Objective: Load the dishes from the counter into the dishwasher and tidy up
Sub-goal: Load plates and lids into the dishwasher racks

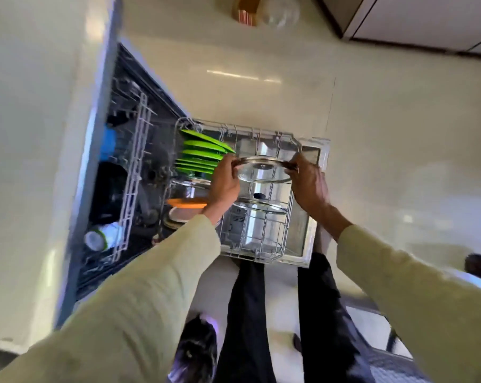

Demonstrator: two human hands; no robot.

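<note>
Partly hidden: orange plate (188, 202) behind left hand (225, 186), inside pulled-out white wire dishwasher rack (284, 217). Dark items in upper rack (133, 172) too blurred to name. Round glass lid with metal rim (264, 169) held over wire rack, left hand gripping its left edge, right hand (309, 186) pinching right edge. Second glass lid (262, 205) upright in rack below it. Green plates (202, 154) stacked upright at rack's far left. No readable writing.

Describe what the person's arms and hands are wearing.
Both arms wear long, loose sleeves of pale yellowish-green cloth, plain and unmarked, ending at the wrists. The left hand and right hand are bare, with no gloves. No rings or watch can be made out; something small may sit at the left wrist, too blurred to tell.
</note>
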